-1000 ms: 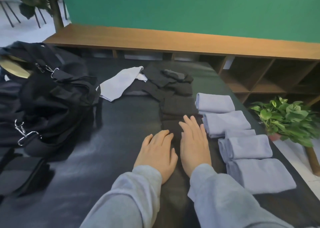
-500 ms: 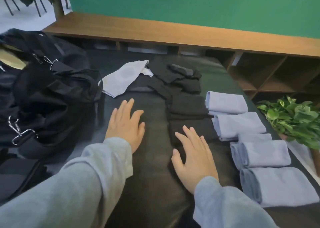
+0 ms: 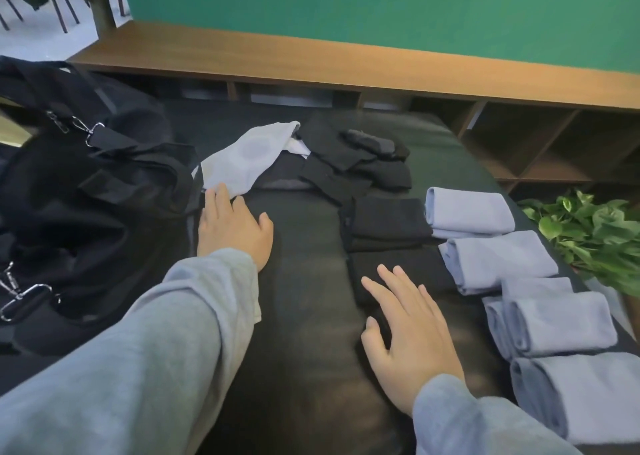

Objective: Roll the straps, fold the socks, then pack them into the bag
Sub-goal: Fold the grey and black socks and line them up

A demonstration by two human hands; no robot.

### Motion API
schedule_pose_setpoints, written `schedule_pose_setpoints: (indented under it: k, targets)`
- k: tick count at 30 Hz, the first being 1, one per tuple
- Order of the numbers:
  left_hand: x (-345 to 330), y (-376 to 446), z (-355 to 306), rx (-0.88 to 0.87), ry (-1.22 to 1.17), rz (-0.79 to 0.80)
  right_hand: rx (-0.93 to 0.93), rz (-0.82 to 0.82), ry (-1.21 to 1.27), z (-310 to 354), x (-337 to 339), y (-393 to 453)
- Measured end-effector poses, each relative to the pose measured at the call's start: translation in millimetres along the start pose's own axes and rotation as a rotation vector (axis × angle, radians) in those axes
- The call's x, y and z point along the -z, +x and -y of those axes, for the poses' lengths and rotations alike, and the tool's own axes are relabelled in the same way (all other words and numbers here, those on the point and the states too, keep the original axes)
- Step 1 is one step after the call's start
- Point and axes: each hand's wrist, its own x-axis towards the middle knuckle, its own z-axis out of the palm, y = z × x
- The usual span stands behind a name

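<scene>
- Five folded light-blue socks point(image 3: 471, 212) are lying in a row to the right of the black bag point(image 3: 86, 212).
- Two folded black socks point(image 3: 388, 222) are sitting between that row and the bag.
- One white sock point(image 3: 246, 160) is lying unfolded beside the bag.
- Perhaps three or four loose black socks point(image 3: 349, 160) are piling just right of the white one, too dark to count.

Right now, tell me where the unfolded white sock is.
In the head view, the unfolded white sock lies far left of centre on the dark table, between the black bag and the loose black socks, at the left hand's fingertips.
</scene>
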Motion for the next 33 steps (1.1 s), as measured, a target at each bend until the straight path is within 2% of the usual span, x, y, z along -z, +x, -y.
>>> schedule_pose_setpoints:
  k: [5,9,14,23,29,33]
  targets:
    - [-3,1,0,0.009,0.039,0.003,0.013,0.005,-0.003,-1,1,0]
    - [3,-7,-3,-0.092,0.046,-0.058,-0.004,0.019,-0.004,1,3,1]
    - [13,-27,-10,-0.262,-0.038,0.031,-0.016,0.046,-0.010,3,8,1]
    - [28,-78,-10,-0.306,-0.021,0.163,-0.012,0.064,-0.008,3,10,0]
    - [38,-124,-2,-0.338,0.041,0.192,0.002,0.027,0.029,7,15,-6]
    - [43,-157,2,-0.379,0.058,0.144,0.088,-0.037,-0.022,10,13,-13]
